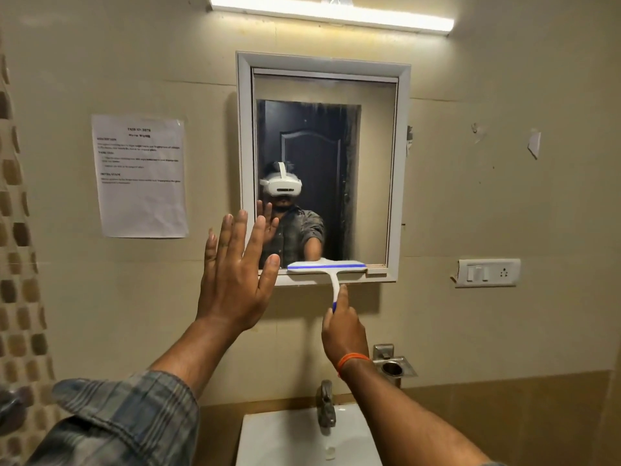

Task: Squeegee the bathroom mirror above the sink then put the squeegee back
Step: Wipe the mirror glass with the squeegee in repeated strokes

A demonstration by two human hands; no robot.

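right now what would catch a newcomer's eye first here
The white-framed mirror at centre, with the white and blue squeegee lying along its bottom edge, held by the right hand. The left hand is raised open beside the mirror's lower left corner, under a bright tube light.

We are seeing open glass above the squeegee (326, 266); the mirror (322, 163) frame is boxing it in, and the left hand (235, 274) is blocking the lower-left corner.
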